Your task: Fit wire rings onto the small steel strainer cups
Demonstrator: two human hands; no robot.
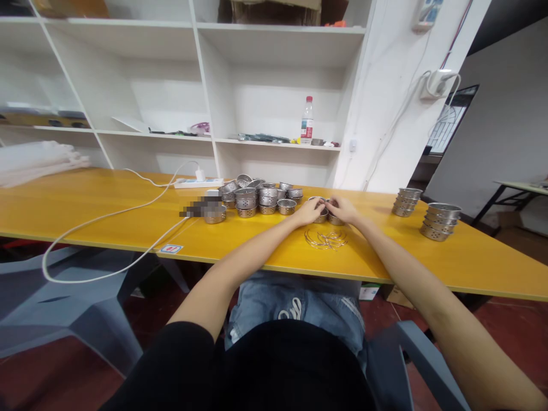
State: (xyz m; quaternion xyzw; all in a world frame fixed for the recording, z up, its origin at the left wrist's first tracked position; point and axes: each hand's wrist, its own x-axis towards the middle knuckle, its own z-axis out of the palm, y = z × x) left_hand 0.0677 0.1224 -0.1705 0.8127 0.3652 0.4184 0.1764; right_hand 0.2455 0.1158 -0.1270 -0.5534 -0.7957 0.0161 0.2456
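Two small perforated metal cups stand side by side on the table under my hands. My left hand (pixel 310 212) is closed on the left metal cup (pixel 320 218), its fingers bent over the rim. On the right metal cup (pixel 335 220) my right hand (pixel 343 210) is closed in the same way. The fingertips of both hands nearly meet between the cups; whether they also pinch something thin is too small to tell. Just in front lies a loose pile of thin wire rings (pixel 327 240).
Several perforated cups (pixel 246 200) are heaped left of my hands, by a power strip (pixel 199 182) and white cable (pixel 107 214). Two cup stacks (pixel 440 222) stand on the yellow table's (pixel 385 251) right. White shelves (pixel 278 85) rise behind; a grey chair (pixel 64 302) is at left.
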